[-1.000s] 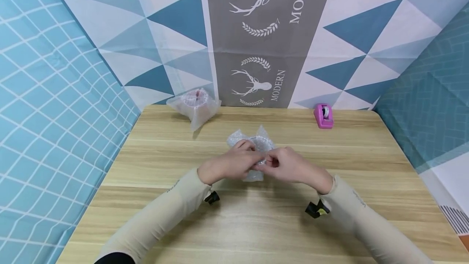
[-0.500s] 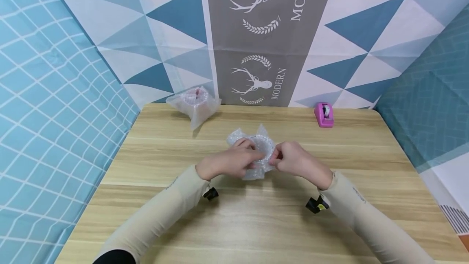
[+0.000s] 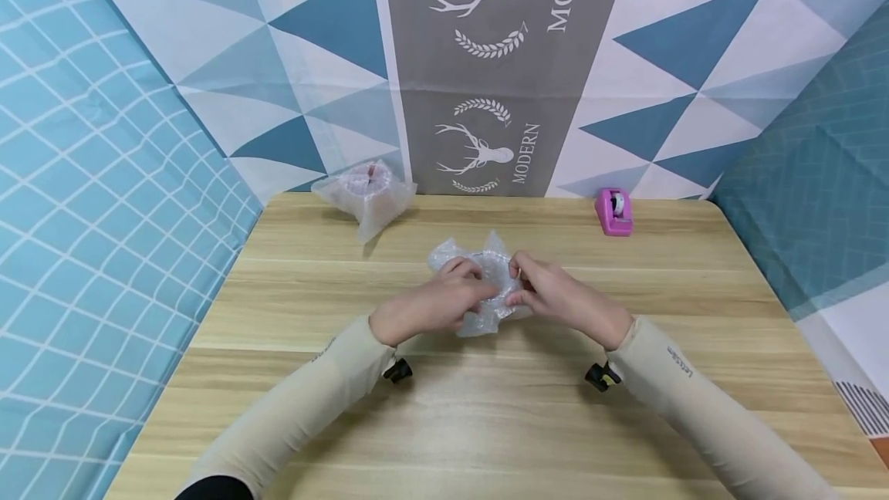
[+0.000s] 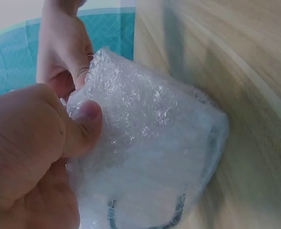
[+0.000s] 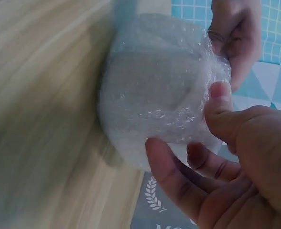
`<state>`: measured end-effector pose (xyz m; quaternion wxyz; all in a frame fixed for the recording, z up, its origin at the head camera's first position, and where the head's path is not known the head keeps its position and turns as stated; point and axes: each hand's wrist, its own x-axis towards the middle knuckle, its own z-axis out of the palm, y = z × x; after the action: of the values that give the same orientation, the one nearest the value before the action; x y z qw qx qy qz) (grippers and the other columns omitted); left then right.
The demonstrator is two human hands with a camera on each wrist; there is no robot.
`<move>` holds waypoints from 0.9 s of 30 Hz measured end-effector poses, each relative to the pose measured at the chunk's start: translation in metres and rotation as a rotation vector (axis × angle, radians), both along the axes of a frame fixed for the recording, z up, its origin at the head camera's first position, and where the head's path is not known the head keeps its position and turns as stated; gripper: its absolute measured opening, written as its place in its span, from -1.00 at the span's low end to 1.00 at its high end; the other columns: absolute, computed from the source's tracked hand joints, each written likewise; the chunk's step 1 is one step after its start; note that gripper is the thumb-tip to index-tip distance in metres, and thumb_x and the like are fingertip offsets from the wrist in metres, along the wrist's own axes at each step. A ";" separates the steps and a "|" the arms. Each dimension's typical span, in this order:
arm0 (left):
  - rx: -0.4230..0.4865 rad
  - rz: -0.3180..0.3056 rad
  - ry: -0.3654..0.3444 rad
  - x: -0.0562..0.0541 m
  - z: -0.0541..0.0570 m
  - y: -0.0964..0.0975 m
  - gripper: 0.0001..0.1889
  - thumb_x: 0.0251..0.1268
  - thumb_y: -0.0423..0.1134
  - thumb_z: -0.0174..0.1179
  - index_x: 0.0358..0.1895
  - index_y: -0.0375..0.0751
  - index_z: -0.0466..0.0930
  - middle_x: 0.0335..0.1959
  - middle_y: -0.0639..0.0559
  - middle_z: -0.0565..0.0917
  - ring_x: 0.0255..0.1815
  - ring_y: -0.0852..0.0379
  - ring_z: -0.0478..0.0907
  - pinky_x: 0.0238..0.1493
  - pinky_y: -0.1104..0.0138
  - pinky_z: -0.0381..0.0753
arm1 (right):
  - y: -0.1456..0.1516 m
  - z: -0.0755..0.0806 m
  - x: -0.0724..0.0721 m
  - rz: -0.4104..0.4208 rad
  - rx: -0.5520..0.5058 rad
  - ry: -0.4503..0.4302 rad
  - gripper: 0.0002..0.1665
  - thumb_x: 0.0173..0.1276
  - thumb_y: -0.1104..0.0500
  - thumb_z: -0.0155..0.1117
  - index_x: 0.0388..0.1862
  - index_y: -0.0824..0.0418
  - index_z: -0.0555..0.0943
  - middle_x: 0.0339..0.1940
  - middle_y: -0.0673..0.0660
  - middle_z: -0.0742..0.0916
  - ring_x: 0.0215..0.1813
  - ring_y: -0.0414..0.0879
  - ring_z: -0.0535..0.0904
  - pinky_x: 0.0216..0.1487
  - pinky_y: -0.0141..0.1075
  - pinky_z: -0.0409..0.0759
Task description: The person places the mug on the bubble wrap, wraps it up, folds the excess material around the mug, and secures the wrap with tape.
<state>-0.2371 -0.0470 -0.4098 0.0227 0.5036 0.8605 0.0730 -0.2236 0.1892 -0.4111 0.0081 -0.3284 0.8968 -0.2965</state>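
A round, cup-like object in bubble wrap (image 3: pixel 479 322) stands on the wooden table, loose corners of wrap sticking up around its top. My left hand (image 3: pixel 437 298) holds its left side, and the thumb presses the wrap near the upper edge in the left wrist view. From the right, my right hand (image 3: pixel 556 292) pinches the wrap's edge, its thumb and fingers curved about the rim in the right wrist view. A dark U-shaped line shows through the bubble wrap (image 4: pixel 145 124) low in the left wrist view. The wrapped object itself is mostly hidden.
Another bubble-wrapped bundle (image 3: pixel 366 199), pinkish at its top, sits at the table's back left edge. A pink tape dispenser (image 3: pixel 614 212) stands at the back right. Patterned cloth hangs behind the wooden table (image 3: pixel 458 423).
The right hand has drawn away from the left fingertips to the right side of the rim, and its thumb and fingers have spread apart. The left hand stays nearly in place.
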 end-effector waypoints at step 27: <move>0.271 0.109 0.238 0.002 -0.003 -0.032 -0.46 0.18 0.04 0.50 0.14 -0.21 0.69 0.08 -0.10 0.66 0.12 -0.06 0.57 0.24 0.16 0.59 | 0.012 -0.004 -0.007 0.070 -0.035 0.086 -0.53 0.40 0.45 0.29 0.29 0.40 0.55 0.22 0.38 0.65 0.12 0.19 0.70 0.08 -0.06 0.76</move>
<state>-0.2353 -0.0791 -0.4125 -0.1513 0.4597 0.8655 0.1295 -0.2304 0.2017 -0.4154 -0.0260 -0.3720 0.8790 -0.2972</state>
